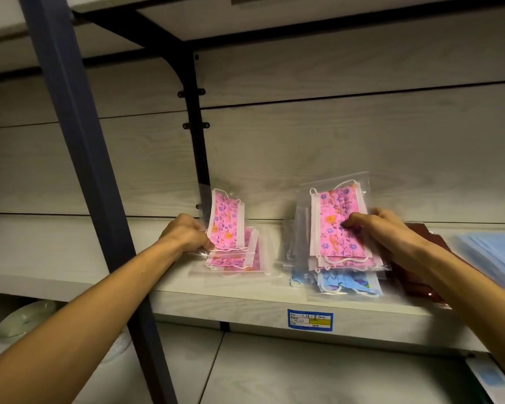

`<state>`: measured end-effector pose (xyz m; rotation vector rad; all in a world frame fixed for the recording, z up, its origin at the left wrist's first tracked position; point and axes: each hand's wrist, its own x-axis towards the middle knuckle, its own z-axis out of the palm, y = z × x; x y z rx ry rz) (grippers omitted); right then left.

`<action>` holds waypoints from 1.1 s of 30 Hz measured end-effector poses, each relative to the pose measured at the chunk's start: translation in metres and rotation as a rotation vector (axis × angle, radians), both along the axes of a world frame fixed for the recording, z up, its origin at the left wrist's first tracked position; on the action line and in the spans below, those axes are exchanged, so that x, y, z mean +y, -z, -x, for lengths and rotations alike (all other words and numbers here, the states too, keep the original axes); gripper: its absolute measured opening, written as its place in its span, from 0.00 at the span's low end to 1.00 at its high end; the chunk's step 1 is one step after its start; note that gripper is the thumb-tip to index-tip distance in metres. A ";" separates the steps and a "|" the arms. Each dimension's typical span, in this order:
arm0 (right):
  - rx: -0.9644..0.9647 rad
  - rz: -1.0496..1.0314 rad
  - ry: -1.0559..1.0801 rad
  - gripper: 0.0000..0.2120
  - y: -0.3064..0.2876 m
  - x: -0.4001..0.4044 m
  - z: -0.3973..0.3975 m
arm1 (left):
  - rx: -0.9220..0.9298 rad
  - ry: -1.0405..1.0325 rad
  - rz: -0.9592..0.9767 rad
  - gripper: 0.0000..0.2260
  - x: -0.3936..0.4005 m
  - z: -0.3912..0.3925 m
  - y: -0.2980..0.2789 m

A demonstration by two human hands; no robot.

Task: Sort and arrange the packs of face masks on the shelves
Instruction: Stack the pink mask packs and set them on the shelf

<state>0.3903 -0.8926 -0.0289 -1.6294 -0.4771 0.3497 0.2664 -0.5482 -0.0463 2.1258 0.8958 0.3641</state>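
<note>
On the middle shelf (pixel 70 258), mid-sort by pattern, by the look of it; left hand (pixel 187 233) curled on the edge of a pink floral pack (pixel 226 220), tipped upright over a small pink pile (pixel 233 262) lying flat; right hand (pixel 379 225) pinching another pink pack (pixel 337 223), raised off a mixed stack with blue packs (pixel 344 282) at the bottom. Next, probably: carry the right-hand pack across to the pink pile, lay both flat, square the edges; slippery bags, so a firm pinch needed. Beyond, dark red packs (pixel 420 237) and plain blue masks (pixel 496 252) at far right.
</note>
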 end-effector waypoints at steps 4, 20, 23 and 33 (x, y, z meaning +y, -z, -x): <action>0.011 -0.007 -0.028 0.09 -0.007 0.000 0.007 | -0.103 -0.036 0.056 0.07 -0.009 0.006 -0.015; -0.025 0.031 -0.091 0.06 -0.006 0.011 0.004 | -0.175 0.020 0.614 0.12 -0.025 0.008 -0.003; -0.047 0.057 -0.081 0.06 -0.002 0.014 0.001 | -0.049 -0.010 0.191 0.17 -0.036 0.004 0.005; -0.078 0.102 -0.049 0.11 0.002 0.017 0.004 | 0.252 -0.005 -0.149 0.36 -0.049 0.007 -0.001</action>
